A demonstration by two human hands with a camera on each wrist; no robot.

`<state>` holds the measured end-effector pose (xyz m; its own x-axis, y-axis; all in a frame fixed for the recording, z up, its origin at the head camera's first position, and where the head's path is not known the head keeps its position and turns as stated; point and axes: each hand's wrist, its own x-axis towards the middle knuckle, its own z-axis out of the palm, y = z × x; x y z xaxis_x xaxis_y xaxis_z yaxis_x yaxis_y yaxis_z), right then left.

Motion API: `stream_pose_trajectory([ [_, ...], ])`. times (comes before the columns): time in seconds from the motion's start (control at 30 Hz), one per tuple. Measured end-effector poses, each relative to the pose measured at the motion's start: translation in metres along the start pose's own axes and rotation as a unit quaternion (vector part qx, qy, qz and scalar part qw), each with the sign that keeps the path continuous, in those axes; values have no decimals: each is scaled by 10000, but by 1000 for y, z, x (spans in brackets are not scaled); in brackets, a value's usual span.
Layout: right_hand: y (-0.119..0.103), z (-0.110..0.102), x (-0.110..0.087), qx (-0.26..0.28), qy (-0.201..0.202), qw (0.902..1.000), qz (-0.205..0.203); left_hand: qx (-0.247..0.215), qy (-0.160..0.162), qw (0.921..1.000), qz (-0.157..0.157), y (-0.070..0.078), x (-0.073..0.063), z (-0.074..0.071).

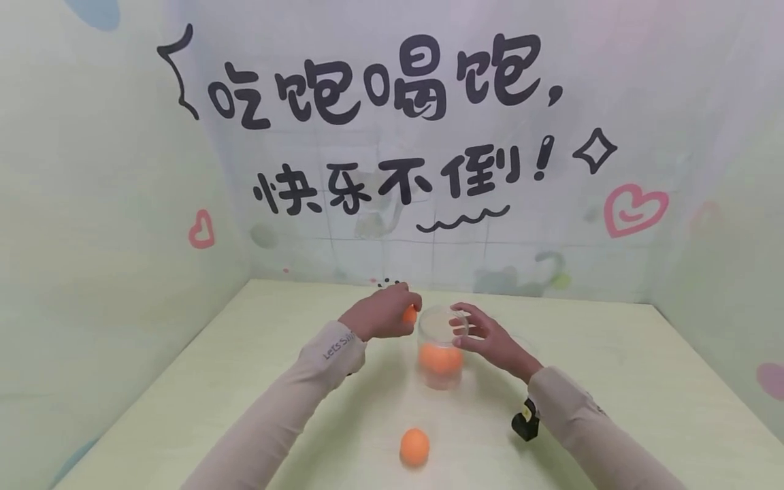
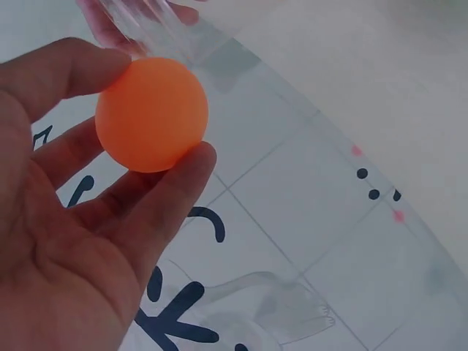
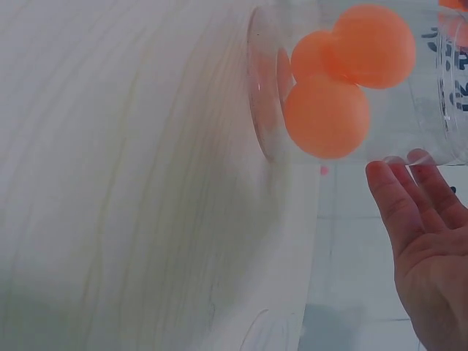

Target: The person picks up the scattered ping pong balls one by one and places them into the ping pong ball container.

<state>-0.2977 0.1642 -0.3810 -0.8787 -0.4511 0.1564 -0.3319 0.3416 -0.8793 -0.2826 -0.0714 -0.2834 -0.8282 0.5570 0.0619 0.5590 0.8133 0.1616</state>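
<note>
So on your pale table (image 1: 643,381) there's a clear jar (image 1: 437,345) standing upright, your right hand (image 1: 495,346) cupped round its side near the top, and your left hand (image 1: 381,313) pinching an orange ball (image 2: 152,115) just to the jar's left.

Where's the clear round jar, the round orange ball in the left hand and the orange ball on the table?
Clear round jar (image 3: 404,124): right wrist view, bare wall.
Held orange ball (image 2: 152,115): left wrist view, its middle.
Loose orange ball (image 1: 414,447): head view, its middle.
</note>
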Motion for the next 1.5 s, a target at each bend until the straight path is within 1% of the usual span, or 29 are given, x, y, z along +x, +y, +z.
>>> stream_pose_trajectory([
  [0.07,0,1,0,62,-57,10000,9,65,44,10000,-45,4,4,-2],
  [0.2,-1,4,1,161,-129,9998,0,-38,98,9999,-4,12,9,-3],
  [0.3,-1,4,1,202,-106,9997,-3,-188,130,9996,180,17,14,-3],
  [0.43,0,4,0,169,-96,9998,5,-222,81,9988,433,22,22,0],
  [0.53,1,5,0,161,-166,9997,5,-249,18,9983,526,25,25,3],
  [0.73,1,8,1,193,-220,9996,8,-407,-89,9976,561,23,32,8],
  [0.9,-2,8,1,227,-200,9995,-2,-388,-164,9977,524,20,36,12],
  [1.1,-2,6,0,216,-177,9996,53,-373,-292,9971,603,21,38,13],
  [1.27,0,3,0,105,-165,9998,62,-359,-245,9966,697,21,41,14],
  [1.37,0,0,-1,131,-182,9997,33,-305,-189,9965,750,23,43,13],
  [1.5,-1,-3,-1,180,-192,9996,-37,-308,-176,9969,707,25,45,12],
])
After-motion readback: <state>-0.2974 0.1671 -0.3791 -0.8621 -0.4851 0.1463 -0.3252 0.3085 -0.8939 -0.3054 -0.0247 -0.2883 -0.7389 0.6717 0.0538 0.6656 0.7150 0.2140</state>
